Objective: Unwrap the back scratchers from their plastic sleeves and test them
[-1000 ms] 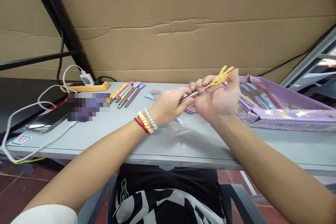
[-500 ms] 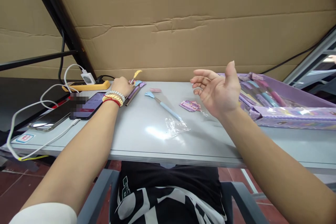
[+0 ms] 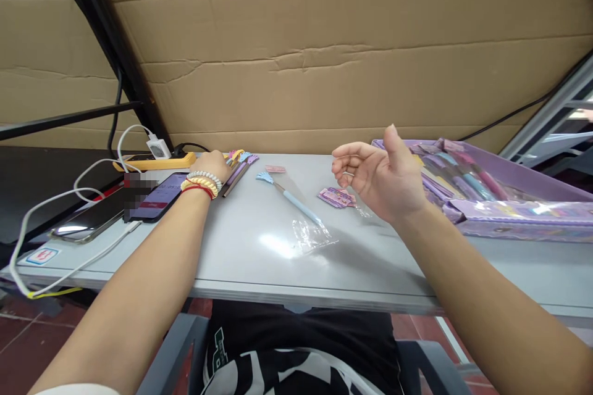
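Note:
My left hand (image 3: 212, 165) is curled at the near side of a row of pens (image 3: 241, 168) with yellow, blue and purple fan-shaped tops. Its fingers are mostly hidden, but they close around the yellow-topped pen (image 3: 236, 155). A light blue pen (image 3: 299, 202) with a blue fan top lies mid-table, its lower end in a clear plastic sleeve (image 3: 311, 236). Palm turned sideways, my right hand (image 3: 377, 174) hovers with fingers loosely bent and thumb up, holding nothing. Beyond its fingertips lie several small purple cards (image 3: 336, 197).
A purple box (image 3: 519, 213) of wrapped pens stands on the right. Two phones (image 3: 160, 197), white cables and a yellow power strip (image 3: 157, 163) occupy the left. A pink card (image 3: 275, 169) lies near the back, where cardboard (image 3: 296, 92) rises behind the table (image 3: 250, 253).
My left hand has lowered the yellow-topped pen in beside the other pens. My right hand stays raised, its fingers slightly more curled. The view has tilted up slightly.

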Available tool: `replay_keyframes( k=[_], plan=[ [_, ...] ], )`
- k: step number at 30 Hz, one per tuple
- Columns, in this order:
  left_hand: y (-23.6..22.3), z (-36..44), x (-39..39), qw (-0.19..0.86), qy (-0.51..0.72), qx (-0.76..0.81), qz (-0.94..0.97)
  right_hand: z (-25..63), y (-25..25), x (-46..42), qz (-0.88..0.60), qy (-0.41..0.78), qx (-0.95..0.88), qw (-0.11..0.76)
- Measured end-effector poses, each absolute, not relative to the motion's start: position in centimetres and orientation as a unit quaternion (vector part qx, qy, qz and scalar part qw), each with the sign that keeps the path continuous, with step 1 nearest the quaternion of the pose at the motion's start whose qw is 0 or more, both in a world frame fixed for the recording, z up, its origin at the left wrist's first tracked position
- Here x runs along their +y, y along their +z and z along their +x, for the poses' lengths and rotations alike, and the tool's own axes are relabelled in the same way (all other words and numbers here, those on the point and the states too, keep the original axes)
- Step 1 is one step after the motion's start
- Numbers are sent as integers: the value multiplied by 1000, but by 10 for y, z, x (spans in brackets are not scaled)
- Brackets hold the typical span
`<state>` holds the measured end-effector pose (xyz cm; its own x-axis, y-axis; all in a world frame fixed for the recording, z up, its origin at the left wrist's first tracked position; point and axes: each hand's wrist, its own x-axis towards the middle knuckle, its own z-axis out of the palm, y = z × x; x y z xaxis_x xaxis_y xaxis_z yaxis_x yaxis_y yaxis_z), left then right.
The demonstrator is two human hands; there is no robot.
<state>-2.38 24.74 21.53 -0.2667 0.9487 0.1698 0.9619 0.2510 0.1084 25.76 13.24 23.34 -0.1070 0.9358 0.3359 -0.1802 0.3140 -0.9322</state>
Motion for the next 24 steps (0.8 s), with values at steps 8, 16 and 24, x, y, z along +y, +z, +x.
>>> replay_keyframes(
  k=[8,16,24],
  plan=[
    [219,-23,245,40,-101,-781,-616,260,232,133,-379,406,-631,542],
    [217,3,236,74,-169,-686,-703,240,201,140,-560,110,-787,235],
    [199,29,231,41,-159,-430,-888,229,187,145,-592,76,-790,140]
  ],
)
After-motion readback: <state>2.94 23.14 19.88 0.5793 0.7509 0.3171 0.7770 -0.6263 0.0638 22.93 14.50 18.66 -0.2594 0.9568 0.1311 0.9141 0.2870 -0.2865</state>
